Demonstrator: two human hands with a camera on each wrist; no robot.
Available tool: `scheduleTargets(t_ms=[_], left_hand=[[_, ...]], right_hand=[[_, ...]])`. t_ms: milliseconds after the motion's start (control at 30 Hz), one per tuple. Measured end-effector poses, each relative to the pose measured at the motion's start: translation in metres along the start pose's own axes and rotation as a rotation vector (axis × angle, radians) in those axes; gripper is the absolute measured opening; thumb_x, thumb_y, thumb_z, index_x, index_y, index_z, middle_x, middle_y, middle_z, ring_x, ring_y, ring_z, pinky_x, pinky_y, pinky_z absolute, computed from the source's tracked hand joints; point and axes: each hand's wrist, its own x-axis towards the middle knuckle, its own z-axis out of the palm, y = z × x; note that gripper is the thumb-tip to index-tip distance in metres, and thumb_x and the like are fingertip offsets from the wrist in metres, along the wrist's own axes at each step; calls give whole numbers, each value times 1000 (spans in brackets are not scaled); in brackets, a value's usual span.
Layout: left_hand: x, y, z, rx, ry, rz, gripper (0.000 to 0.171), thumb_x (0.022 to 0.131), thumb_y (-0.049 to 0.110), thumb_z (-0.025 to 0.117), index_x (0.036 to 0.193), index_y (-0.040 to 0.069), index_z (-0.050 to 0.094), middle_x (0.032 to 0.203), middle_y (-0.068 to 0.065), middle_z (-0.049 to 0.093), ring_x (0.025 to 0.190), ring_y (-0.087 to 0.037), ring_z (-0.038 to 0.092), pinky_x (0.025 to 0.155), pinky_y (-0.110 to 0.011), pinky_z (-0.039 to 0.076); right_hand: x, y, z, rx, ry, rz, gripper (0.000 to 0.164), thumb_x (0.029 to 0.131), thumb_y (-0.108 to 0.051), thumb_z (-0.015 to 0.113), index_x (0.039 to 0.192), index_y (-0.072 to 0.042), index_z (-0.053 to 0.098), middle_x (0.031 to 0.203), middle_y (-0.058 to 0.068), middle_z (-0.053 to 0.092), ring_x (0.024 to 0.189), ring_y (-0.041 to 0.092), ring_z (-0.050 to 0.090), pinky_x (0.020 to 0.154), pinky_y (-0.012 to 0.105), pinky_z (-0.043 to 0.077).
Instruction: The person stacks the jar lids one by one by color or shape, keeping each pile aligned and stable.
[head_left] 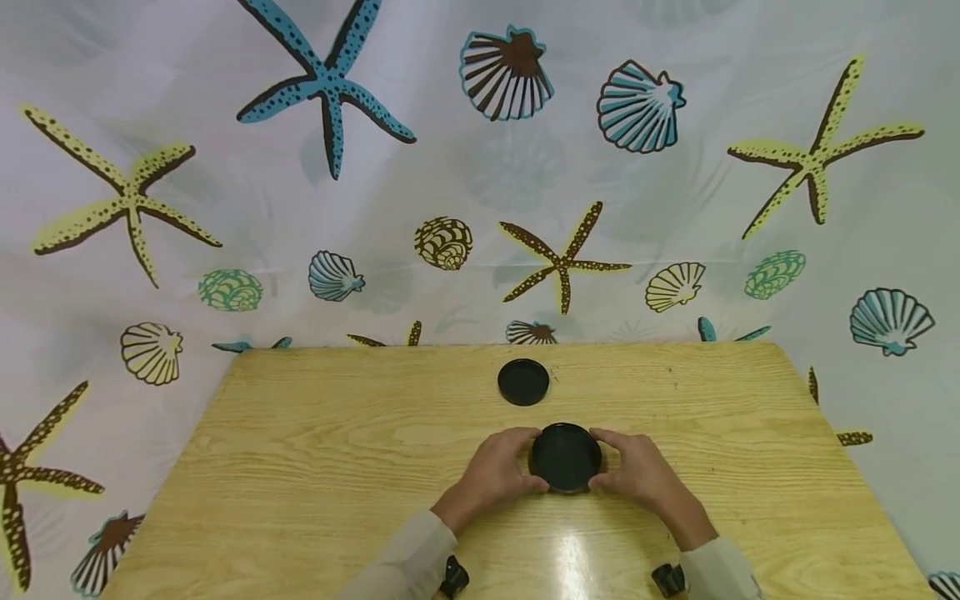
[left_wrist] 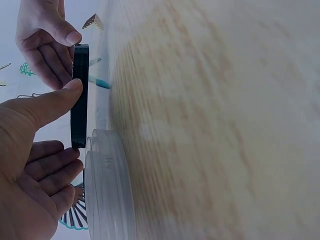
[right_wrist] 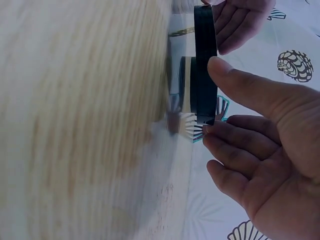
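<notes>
Both hands hold a round black lid (head_left: 566, 457), flat with a low rim around it, one hand at each side. My left hand (head_left: 501, 467) has its thumb at the near left edge and a forefinger at the far left. On the opposite side, my right hand (head_left: 634, 472) grips the rim likewise with thumb and forefinger. The other fingers curl loosely below, as the right wrist view shows. Seen edge-on in the left wrist view, the lid (left_wrist: 80, 100) stays level above the wooden surface.
Farther back, slightly left, is a smaller-looking black disc (head_left: 523, 382). A clear round plastic container (left_wrist: 109, 185) stands beyond the left hand in the left wrist view. The wooden table (head_left: 337, 467) ends at a curtain (head_left: 420, 183) printed with shells and starfish.
</notes>
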Motion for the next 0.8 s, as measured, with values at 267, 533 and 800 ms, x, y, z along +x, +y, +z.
scheduleTargets(t_ms=[267, 533, 800], left_hand=[[0, 0, 2, 85, -4, 33, 71, 68, 36, 85, 128, 9, 59, 128, -5, 62, 119, -21, 58, 100, -37, 48], [-1, 1, 5, 100, -2, 43, 70, 68, 37, 85, 127, 10, 59, 128, -4, 62, 118, -21, 58, 99, -37, 48], [-1, 0, 7, 77, -21, 36, 70, 69, 34, 85, 129, 9, 58, 129, -5, 61, 118, -22, 58, 99, -38, 48]], right_hand=[[0, 2, 5, -37, -3, -7, 69, 67, -18, 86, 130, -7, 58, 124, 15, 64, 114, 33, 60, 93, 47, 51], [-1, 4, 9, -86, 3, -13, 69, 66, -21, 87, 128, -5, 59, 122, 15, 65, 111, 34, 61, 93, 48, 50], [-2, 4, 12, -106, -4, -7, 71, 66, -22, 87, 129, -5, 59, 123, 14, 64, 111, 33, 61, 94, 48, 50]])
